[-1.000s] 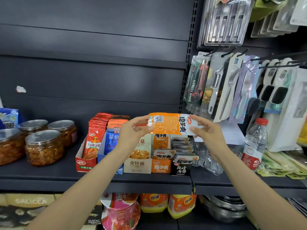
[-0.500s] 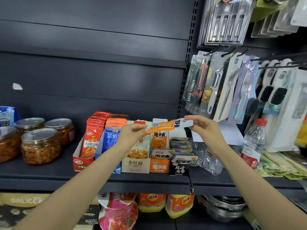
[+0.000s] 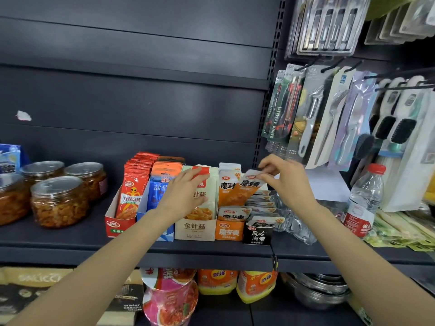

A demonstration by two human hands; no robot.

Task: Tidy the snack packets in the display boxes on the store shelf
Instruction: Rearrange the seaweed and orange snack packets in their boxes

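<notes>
Several display boxes stand in a row on the dark shelf (image 3: 70, 241): a red box (image 3: 115, 225), a blue box (image 3: 168, 234), a cream box (image 3: 194, 229), an orange box (image 3: 228, 231) and a black box (image 3: 257, 234). My right hand (image 3: 287, 182) pinches the top of an orange snack packet (image 3: 242, 191), which leans tilted into the orange box. With its fingers straight, my left hand (image 3: 186, 191) rests against the cream packets (image 3: 202, 208) standing in the cream box.
Jars of pickles (image 3: 58, 201) stand at the left. A water bottle (image 3: 363, 198) and clear wrapped items (image 3: 296, 222) sit right of the boxes. Knives, peelers and brushes (image 3: 329, 118) hang at the right. Cup noodles and yellow bags (image 3: 216, 281) fill the shelf below.
Both hands held the orange packet level above the boxes. My left hand let go and moved down onto the cream packets; my right hand lowered the packet into the orange box.
</notes>
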